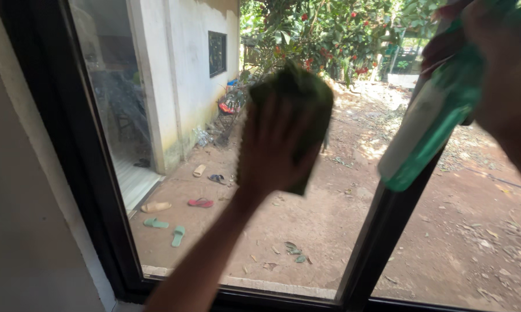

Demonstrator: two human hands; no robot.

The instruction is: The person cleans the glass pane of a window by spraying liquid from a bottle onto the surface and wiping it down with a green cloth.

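My left hand (272, 147) presses a dark green cloth (303, 92) flat against the window glass (174, 115), fingers spread over it. The cloth sticks out above and to the right of the hand. My right hand (503, 69) is raised at the upper right and grips a green spray bottle (433, 124) with a white label, tilted with its base pointing down and left, close to the glass.
A black window frame (58, 133) runs down the left and a black mullion (387, 231) stands between two panes. Outside lie a dirt yard, several sandals (176, 216), a white building wall (185, 63) and a leafy tree with red fruit (335, 29).
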